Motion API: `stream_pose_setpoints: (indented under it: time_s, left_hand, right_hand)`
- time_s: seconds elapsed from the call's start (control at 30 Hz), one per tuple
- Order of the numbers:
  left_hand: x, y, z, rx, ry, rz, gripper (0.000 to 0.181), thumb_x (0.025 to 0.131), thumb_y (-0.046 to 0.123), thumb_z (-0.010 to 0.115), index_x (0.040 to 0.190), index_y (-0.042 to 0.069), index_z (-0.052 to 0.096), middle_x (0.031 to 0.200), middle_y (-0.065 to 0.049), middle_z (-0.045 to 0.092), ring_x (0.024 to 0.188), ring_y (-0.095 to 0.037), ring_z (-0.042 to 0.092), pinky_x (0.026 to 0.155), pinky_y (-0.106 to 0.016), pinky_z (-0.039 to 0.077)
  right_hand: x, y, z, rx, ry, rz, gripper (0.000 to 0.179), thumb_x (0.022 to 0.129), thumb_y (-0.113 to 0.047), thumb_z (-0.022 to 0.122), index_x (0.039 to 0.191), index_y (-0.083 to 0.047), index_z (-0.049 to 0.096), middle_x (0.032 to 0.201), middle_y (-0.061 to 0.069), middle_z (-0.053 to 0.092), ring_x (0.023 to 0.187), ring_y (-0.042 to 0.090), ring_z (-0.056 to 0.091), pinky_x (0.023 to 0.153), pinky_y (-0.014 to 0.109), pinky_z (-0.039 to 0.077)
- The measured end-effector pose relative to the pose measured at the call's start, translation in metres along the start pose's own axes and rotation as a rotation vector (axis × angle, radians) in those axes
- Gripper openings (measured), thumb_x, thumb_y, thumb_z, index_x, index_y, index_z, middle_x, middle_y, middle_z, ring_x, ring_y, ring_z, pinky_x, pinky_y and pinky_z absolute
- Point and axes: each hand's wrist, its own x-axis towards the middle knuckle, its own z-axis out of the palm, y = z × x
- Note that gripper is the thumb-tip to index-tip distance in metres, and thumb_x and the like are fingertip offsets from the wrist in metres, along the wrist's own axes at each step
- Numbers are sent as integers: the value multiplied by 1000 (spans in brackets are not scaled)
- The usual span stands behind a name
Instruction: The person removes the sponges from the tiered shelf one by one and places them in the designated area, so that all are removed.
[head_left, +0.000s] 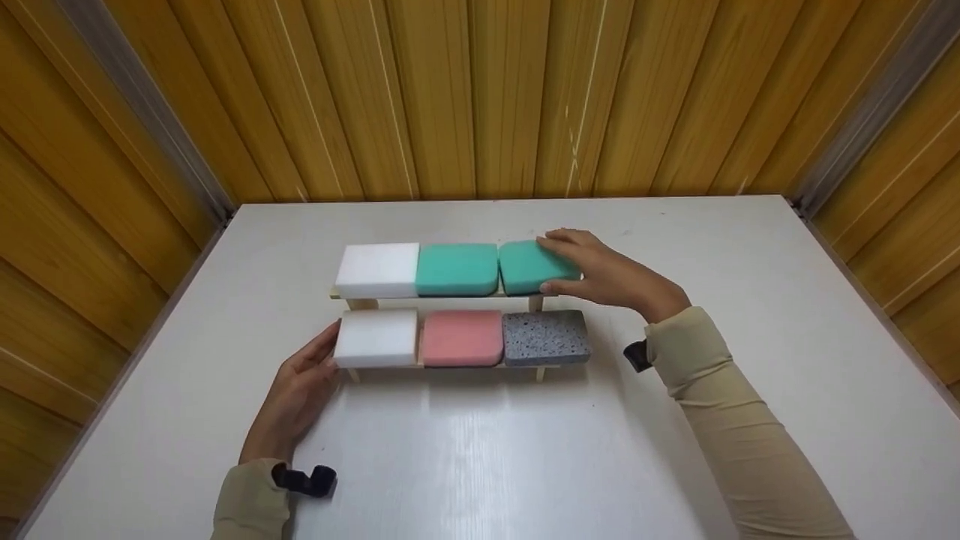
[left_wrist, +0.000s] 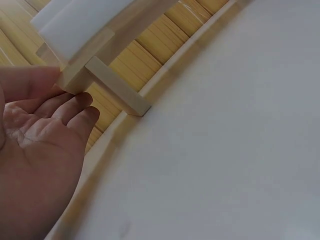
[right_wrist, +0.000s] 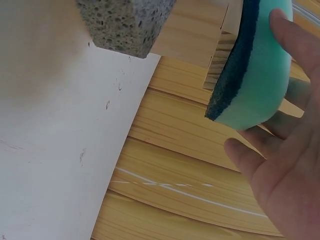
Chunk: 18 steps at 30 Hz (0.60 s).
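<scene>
A two-tier wooden rack (left_wrist: 117, 87) carries blocks in two rows. On the upper tier are a white sponge (head_left: 379, 268), a green sponge (head_left: 457, 268) and another green sponge (head_left: 529, 266) with a dark scouring layer underneath. My right hand (head_left: 611, 274) holds that right-end sponge, thumb in front and fingers behind; in the right wrist view it overhangs the rack's end. The lower tier bears a white sponge (head_left: 376, 337), a pink sponge (head_left: 463, 337) and a speckled grey pumice stone (head_left: 547, 337). At its left end, my left hand (head_left: 296, 390) pinches the board.
The rack stands on a white table (head_left: 465, 465), toward its back. Yellow wood-patterned panels (head_left: 450, 97) enclose the table at the back and sides. Black straps (head_left: 307, 480) sit at both wrists, over beige sleeves (head_left: 742, 420).
</scene>
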Motion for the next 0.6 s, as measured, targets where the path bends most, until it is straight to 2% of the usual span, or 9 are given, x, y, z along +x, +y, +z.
stream_pose_setpoints:
  time_s: [0.13,0.33,0.6]
  left_hand:
    - [1,1,0,24,14,-5,64,95,-4,46,152,1,18,162,-9,12,150,-22,9,111,-17,33]
    - [1,0,0,117,24,3,64,96,0,49,152,1,20,162,-11,14,149,-24,11,110,-15,34]
    - [2,-1,-2,99,7,4,64,96,4,52,152,2,23,162,-9,16,149,-22,12,111,-17,33]
  right_hand:
    - [0,-2,-1,-17,14,9,74,90,-38,65,151,-12,32,154,16,27,140,33,29,114,53,32]
    - [-1,-1,1,-40,33,8,73,89,-39,66,149,-10,36,151,15,33,138,31,33,113,50,34]
    - [-3,-1,1,-68,62,-10,72,88,-40,67,147,-7,39,148,17,37,133,33,38,110,51,38]
